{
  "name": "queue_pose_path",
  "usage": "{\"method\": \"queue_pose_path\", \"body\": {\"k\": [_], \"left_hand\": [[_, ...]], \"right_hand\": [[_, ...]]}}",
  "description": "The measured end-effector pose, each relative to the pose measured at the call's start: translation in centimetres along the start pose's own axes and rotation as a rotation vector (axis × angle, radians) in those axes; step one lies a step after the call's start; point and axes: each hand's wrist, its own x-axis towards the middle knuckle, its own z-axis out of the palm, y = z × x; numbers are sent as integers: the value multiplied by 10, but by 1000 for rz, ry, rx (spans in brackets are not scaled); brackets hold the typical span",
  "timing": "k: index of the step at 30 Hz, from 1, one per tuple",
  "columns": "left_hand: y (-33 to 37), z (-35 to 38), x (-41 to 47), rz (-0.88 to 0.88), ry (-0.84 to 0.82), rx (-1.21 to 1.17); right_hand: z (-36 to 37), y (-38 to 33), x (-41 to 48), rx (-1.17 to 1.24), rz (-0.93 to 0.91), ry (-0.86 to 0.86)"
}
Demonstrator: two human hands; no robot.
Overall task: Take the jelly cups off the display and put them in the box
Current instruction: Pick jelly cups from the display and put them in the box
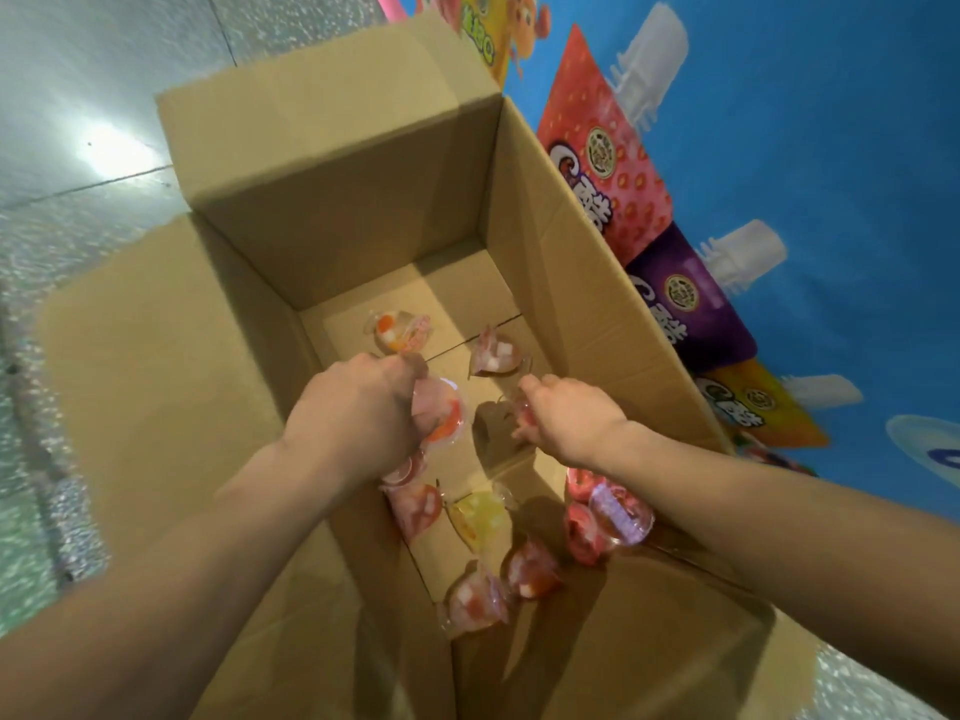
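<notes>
Many jelly cups lie on the bottom of the box. Most are pink or red with white bits inside. One yellow cup lies in the middle of the near bunch. An orange cup and a pale cup lie farther back, a little apart from each other. A cup with a purple lid lies by the right wall, touching the red ones next to it.

Both hands are down inside the box, above the bottom. The left hand has its fingers curled round a pink cup with an orange edge. Another cup peeks out just under this hand. The right hand has its fingers curled round a small red cup, which is mostly hidden and blurry. The two hands are near each other but do not touch.

The box is brown card and wide open, with its flaps folded out. It stands on a shiny grey floor. Just to the right of the box is the blue display, with bright pictures of red, purple and orange packs on it.
</notes>
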Motion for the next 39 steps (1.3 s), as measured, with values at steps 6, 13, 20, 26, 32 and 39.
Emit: {"method": "queue_pose_path", "body": {"k": [6,13,20,26,32,39], "left_hand": [[-10,-5,3,-42,47,8],[-17,-8,-5,-103,16,-22],[-24,-18,4,-91,-17,26],[-10,-47,9,-94,3,-67],[24,-111,-9,-64,24,-151],[76,-236,-69,14,55,-181]], "right_hand": [[30,-1,32,-68,95,-58],[45,7,50,-118,173,-63],[-2,6,29,261,104,-29],[-86,-8,-20,609,38,301],[-161,-14,-84,744,20,513],[-264,-20,-195,855,63,633]]}}
